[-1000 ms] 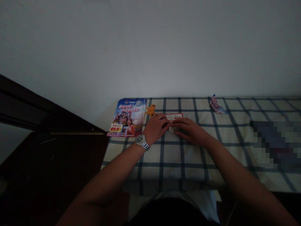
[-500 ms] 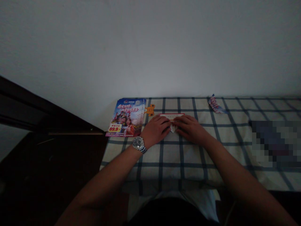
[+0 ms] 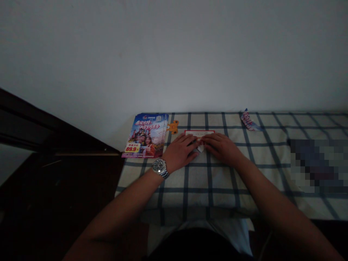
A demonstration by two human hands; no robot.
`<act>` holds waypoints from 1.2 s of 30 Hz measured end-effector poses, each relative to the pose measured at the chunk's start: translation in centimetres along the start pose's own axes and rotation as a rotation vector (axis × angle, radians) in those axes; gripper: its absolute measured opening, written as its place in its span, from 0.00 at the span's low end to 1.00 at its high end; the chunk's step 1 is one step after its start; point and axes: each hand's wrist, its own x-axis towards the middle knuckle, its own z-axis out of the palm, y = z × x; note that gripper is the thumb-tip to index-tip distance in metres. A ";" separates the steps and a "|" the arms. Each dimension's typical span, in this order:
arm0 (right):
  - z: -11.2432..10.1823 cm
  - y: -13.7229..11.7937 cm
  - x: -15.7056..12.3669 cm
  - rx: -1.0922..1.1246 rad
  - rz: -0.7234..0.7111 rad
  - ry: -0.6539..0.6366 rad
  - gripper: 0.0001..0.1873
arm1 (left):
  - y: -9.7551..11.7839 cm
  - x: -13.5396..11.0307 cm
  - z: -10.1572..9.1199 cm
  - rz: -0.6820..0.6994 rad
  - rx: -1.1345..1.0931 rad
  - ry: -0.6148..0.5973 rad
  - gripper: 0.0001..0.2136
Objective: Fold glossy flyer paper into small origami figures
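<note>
Red-bordered card (image 3: pixel 199 133), long axis crosswise, left hand (image 3: pixel 179 152), right hand (image 3: pixel 221 148) on it

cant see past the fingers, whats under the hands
The left hand and right hand rest on a red-bordered white card; a small folded white paper shows between them. The card's lower part is covered by the hands.

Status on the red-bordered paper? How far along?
Done: the red-bordered paper looks creased, with a small white fold showing between the hands. In hand: left hand and right hand press it onto the checked cloth. Left: the leaflet stack lies untouched, beyond the left hand.
</note>
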 end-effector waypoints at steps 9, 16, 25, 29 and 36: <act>0.4 0.0 0.0 -0.121 0.007 0.005 0.18 | 0.6 0.2 0.2 -0.013 0.028 0.019 0.22; 0.4 -0.3 0.0 -0.151 0.046 -0.005 0.19 | 0.2 0.1 0.1 -0.004 -0.044 -0.004 0.22; 0.2 0.1 0.0 -0.100 0.020 0.022 0.18 | 0.0 -0.1 0.0 0.017 -0.022 -0.024 0.23; 0.3 0.5 0.0 -0.073 0.007 0.043 0.17 | 0.0 -0.1 0.1 0.014 -0.012 -0.029 0.23; 0.7 0.8 -0.1 -0.065 0.006 0.059 0.15 | 0.1 -0.2 0.2 0.001 0.014 -0.045 0.24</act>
